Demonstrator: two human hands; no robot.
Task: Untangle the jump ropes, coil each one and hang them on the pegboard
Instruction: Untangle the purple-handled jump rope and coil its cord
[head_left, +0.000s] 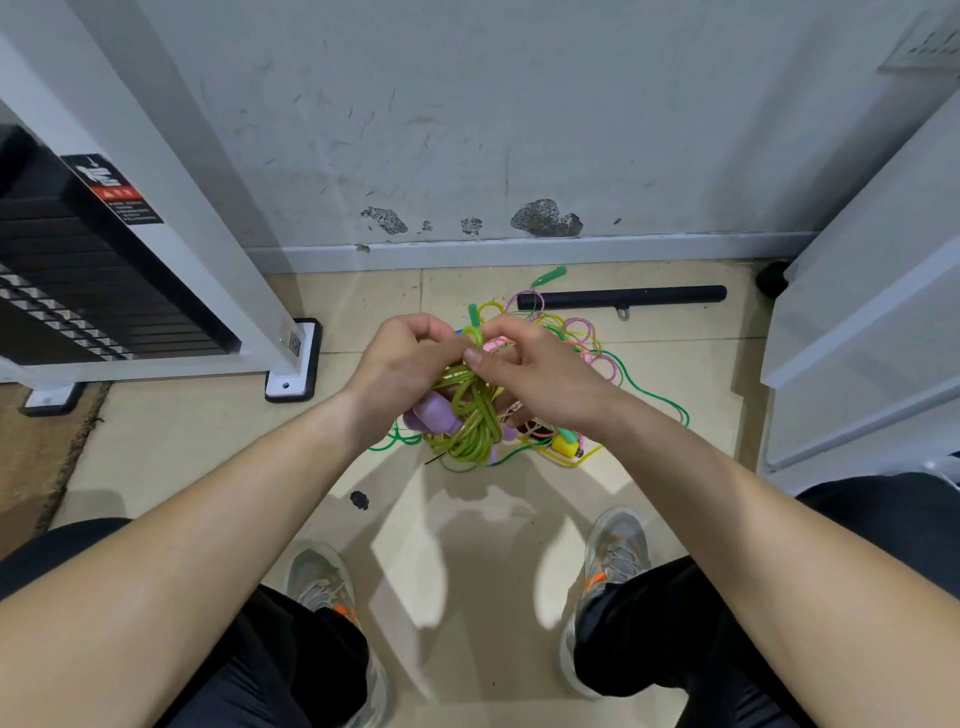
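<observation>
My left hand (402, 358) and my right hand (530, 374) meet above the floor, both gripping a coiled yellow-green jump rope (470, 426) with purple handles (434, 415). My right thumb and fingers pinch a loop of that rope near its top. Beneath and behind my hands, a tangle of other jump ropes (582, 338) lies on the tiles: pink, yellow and green cords, a green handle (551, 275) near the wall and a yellow handle (565, 446) by my right wrist. No pegboard is in view.
A black bar (623, 297) lies on the floor by the wall. A white weight-stack machine frame (156, 218) stands at left, white panels (857, 322) at right. My shoes (322, 582) and knees are at the bottom, on beige tiles.
</observation>
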